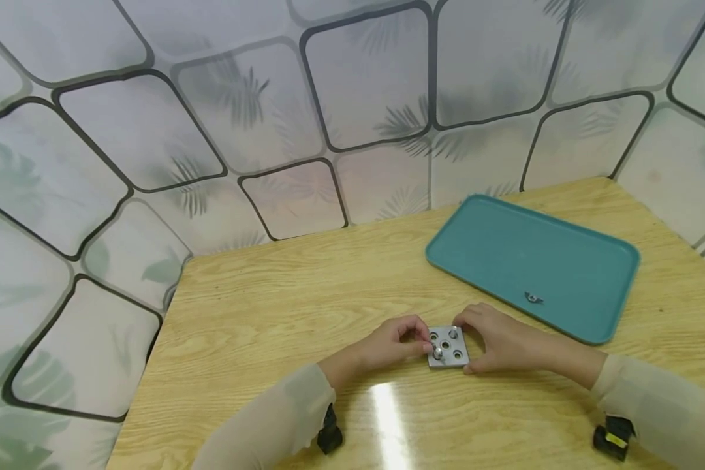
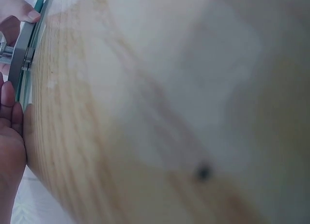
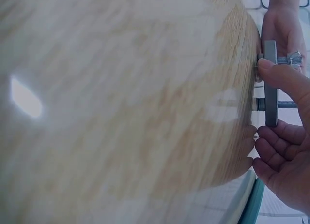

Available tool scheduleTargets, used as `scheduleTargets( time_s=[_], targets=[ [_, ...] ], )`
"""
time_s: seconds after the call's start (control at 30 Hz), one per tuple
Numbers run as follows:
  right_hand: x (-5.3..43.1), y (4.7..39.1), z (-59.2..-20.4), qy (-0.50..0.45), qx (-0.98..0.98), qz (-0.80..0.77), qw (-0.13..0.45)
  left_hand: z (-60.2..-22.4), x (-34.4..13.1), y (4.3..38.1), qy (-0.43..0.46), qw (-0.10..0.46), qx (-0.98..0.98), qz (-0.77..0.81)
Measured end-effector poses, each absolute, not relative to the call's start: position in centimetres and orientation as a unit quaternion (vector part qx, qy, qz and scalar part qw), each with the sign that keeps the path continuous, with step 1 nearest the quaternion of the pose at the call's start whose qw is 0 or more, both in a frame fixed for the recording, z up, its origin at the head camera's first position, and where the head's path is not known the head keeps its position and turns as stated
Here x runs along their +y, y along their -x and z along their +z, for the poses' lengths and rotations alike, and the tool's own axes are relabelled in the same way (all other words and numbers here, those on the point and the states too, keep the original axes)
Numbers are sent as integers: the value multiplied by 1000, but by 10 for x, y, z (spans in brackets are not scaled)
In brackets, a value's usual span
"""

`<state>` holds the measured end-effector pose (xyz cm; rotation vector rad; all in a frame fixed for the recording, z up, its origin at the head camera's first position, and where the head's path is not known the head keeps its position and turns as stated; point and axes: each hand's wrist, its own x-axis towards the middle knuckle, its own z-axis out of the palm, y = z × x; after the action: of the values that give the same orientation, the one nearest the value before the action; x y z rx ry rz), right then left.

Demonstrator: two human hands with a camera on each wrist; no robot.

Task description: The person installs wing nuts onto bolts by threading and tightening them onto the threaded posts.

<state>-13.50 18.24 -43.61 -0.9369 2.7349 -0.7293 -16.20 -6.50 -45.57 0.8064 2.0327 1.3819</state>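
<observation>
A small square metal plate with several round holes lies at the table's front middle, between both hands. Two bolts stand up through it; in the right wrist view their heads show below the plate. A wing nut sits on the bolt at the plate's left. My left hand pinches at this wing nut with thumb and forefinger. The other bolt, at the far right corner, shows bare thread. My right hand grips the plate's right side, thumb at the near corner and fingers at the far edge.
A teal tray lies at the back right of the wooden table. A second wing nut rests on the tray near its front edge. Patterned curtain walls rise behind and left of the table.
</observation>
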Motion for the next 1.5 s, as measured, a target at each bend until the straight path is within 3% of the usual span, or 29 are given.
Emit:
scheduleTargets(
  time_s=[0.43, 0.83, 1.1, 1.5],
  targets=[
    [181, 134, -433, 314, 915, -241, 83, -453, -65, 162, -374, 281, 735, 490],
    [181, 134, -433, 315, 914, -243, 76, -455, -64, 161, -295, 271, 752, 523],
    [181, 135, -434, 317, 915, -241, 71, -456, -64, 162, -299, 272, 753, 520],
    [181, 135, -435, 315, 915, -239, 76, -457, -66, 164, -382, 262, 735, 495]
  ],
)
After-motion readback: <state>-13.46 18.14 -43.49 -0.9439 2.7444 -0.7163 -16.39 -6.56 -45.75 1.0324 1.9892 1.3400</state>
